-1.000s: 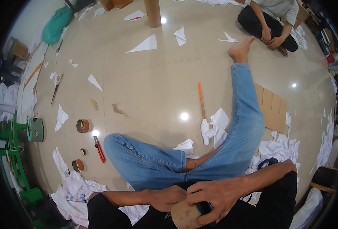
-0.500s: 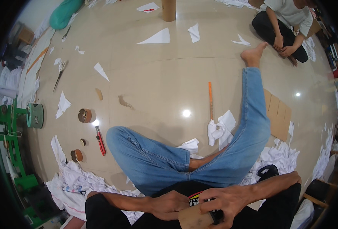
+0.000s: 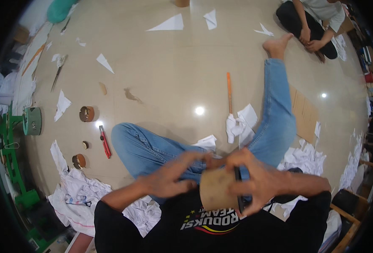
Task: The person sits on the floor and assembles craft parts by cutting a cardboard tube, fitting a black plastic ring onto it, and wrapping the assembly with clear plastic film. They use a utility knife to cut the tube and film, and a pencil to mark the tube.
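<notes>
A short brown cardboard tube is held in front of my chest, lying on its side. Around its right end wrap the spread fingers of my right hand, where a dark rim or flat black piece shows between them; I cannot make out what that is. My left hand is beside the tube's left end, blurred, with thumb and fingers apart and nothing visible between them. Whether its fingertips touch the tube is unclear.
A red utility knife, scissors and round brown containers lie to the left. Beyond my lap is an orange-handled stick with white cloth. White fabric scraps are heaped around me. Another person sits far right.
Both hands and the tube have risen from my lap, away from my body. My left hand has come off the tube's side and opened. The view has tilted slightly.
</notes>
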### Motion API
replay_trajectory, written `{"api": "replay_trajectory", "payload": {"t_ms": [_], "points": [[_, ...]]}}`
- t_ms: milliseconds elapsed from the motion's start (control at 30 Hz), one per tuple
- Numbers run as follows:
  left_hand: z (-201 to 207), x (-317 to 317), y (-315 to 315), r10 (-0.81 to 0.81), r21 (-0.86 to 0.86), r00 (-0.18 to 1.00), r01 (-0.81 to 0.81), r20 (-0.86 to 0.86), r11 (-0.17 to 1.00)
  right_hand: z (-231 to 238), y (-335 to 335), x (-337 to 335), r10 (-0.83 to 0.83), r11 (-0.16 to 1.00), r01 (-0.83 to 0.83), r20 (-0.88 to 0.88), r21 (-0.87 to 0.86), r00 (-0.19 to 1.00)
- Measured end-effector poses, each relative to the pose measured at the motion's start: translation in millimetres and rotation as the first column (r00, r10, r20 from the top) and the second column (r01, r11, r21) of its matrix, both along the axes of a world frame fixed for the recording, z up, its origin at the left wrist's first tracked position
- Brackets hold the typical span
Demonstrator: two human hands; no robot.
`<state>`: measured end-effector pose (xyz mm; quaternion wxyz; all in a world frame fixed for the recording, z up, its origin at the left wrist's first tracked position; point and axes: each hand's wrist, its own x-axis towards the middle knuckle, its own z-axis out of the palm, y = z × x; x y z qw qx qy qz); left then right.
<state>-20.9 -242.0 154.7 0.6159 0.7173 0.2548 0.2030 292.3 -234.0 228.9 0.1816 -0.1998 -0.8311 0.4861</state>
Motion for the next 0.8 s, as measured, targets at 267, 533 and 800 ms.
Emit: {"api": "replay_trajectory", "payload": {"t_ms": [267, 533, 800], "points": [[51, 9, 62, -0.377, -0.332, 0.923, 0.333, -0.077, 0.883, 5, 23, -22, -0.015, 0.998, 0.013, 0.029, 0.067, 0.999], [35, 35, 0, -0.394, -0.321, 0.909, 0.417, 0.137, 0.851, -1, -19, -37, 0.181, 0.969, -0.173, -0.034, 0.176, 0.983], [75, 26, -35, -0.269, -0.414, 0.955, 0.195, -0.128, 0.889, 10, -20, -25, 0.158, 0.985, -0.147, -0.134, 0.085, 0.978]]}}
